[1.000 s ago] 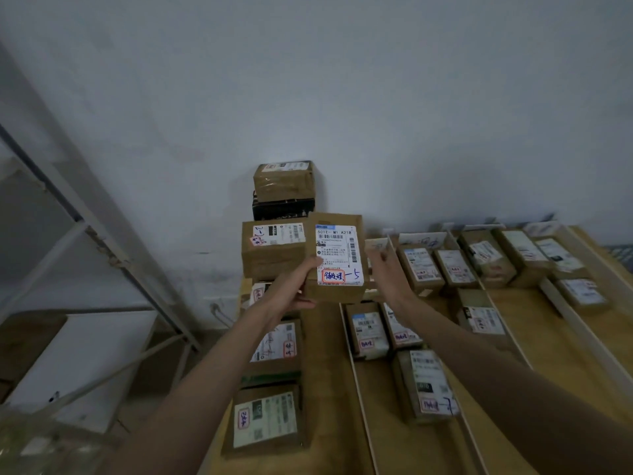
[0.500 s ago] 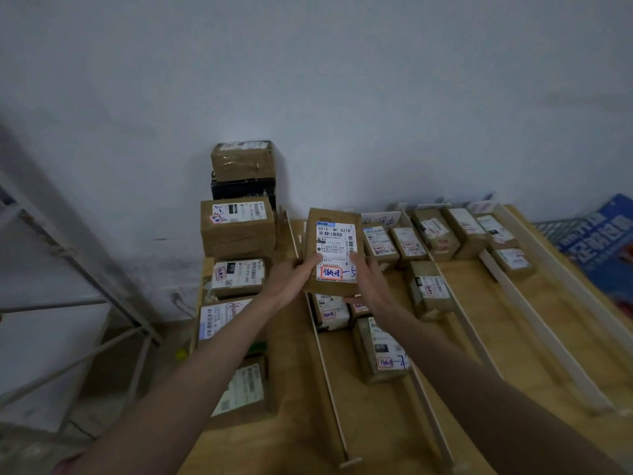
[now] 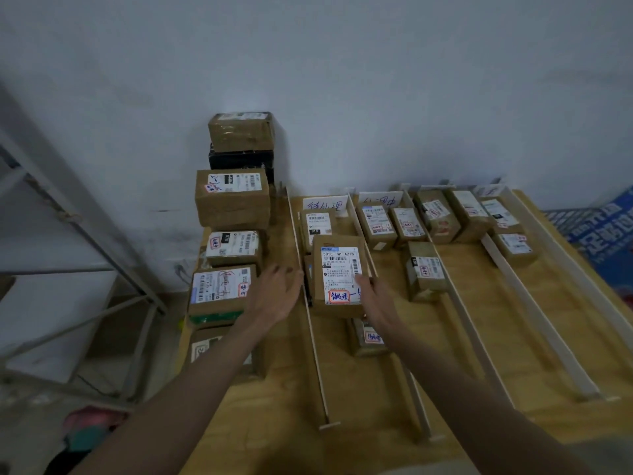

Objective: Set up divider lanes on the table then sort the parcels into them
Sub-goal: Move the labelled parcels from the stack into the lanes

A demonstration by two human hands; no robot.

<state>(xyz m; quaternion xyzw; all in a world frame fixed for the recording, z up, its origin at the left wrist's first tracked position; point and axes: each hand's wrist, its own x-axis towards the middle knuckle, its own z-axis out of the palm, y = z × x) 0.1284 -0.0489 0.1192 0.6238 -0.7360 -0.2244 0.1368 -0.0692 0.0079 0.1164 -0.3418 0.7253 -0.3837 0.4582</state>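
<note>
A brown parcel with a white label and a red-marked sticker lies in the leftmost lane, on top of other parcels there. My right hand grips its lower right edge, thumb on the label. My left hand hovers open just left of that lane's white divider strip, apart from the parcel. More divider strips run front to back across the wooden table, with sorted parcels in the lanes. Paper signs stand at the lane backs.
A column of stacked parcels fills the table's left edge, up against the white wall. A grey metal shelf frame stands to the left, off the table. A blue printed sheet lies beyond the right edge.
The parcel, held up in both hands before, has come down into the leftmost lane. My left hand has let go and moved left; my view has tilted down.
</note>
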